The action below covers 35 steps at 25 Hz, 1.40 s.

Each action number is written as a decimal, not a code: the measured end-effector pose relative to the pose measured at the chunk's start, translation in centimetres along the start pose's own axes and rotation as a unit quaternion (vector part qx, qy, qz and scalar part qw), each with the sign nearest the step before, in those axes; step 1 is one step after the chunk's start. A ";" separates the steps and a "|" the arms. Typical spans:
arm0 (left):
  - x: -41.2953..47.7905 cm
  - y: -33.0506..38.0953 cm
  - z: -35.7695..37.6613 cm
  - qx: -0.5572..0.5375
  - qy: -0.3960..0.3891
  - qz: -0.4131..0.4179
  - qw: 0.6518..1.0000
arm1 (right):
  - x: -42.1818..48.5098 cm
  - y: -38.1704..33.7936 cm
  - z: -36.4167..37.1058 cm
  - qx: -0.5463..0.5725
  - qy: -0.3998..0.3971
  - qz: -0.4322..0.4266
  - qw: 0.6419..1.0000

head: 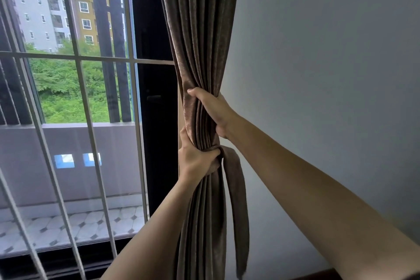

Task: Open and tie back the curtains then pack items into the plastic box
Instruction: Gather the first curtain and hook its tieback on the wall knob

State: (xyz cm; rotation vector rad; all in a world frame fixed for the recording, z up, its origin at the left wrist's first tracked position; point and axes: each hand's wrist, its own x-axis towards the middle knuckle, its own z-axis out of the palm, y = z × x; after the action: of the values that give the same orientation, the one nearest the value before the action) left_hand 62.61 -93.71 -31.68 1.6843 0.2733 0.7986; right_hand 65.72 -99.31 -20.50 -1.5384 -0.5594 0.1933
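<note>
A brown curtain [200,29] hangs gathered into a tight bundle at the right side of the window, next to the wall. My right hand [213,109] grips the bundle from the right, fingers wrapped behind the folds. Just below it my left hand [195,161] grips the bundle where a matching brown tie-back band [236,188] goes round it. The band's loose end hangs down the right side of the curtain. The plastic box is out of view.
White window bars [86,59] and a dark door frame [156,98] stand left of the curtain, with a tiled balcony, trees and buildings outside. A plain grey wall [318,52] fills the right. A dark wooden edge [322,275] shows at the bottom right.
</note>
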 end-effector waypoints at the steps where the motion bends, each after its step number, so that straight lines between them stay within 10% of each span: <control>1: 0.2 -0.2 0.0 0.011 0.007 -0.003 1.000 | -0.1 -0.1 -0.2 -0.002 -0.020 -0.005 1.000; 4: 0.6 -0.6 -0.1 0.036 0.018 -0.009 0.999 | -0.1 0.1 -2.4 -0.026 -0.166 -0.021 0.986; 7: 1.0 -0.8 -0.4 0.033 0.020 -0.023 0.999 | 0.1 1.9 -6.6 -0.167 -0.150 0.021 0.974; 11: 1.3 -1.2 -0.5 0.038 0.021 -0.013 0.999 | -1.4 7.1 -10.0 -0.490 -0.141 0.036 0.859; 22: 1.6 -1.4 -0.4 0.037 0.015 -0.008 0.999 | -2.0 10.4 -8.0 -0.538 -0.047 -0.102 0.835; 28: 1.9 -1.7 -1.2 0.035 -0.056 0.000 0.998 | 0.3 9.4 -6.2 -0.185 0.053 -0.045 0.980; 32: 1.5 -2.3 -2.9 0.001 -0.154 0.008 0.988 | 0.5 9.5 -4.4 -0.050 -0.031 0.009 0.998; 35: 0.6 -3.0 -4.3 -0.230 -0.194 -0.064 0.951 | 0.1 10.4 -4.5 0.010 -0.095 0.004 0.995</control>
State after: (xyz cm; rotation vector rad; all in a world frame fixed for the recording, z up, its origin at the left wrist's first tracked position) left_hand 60.97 -89.23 -33.93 1.3264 -0.0760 0.3798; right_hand 70.24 -102.80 -30.35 -1.5110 -0.6997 0.3534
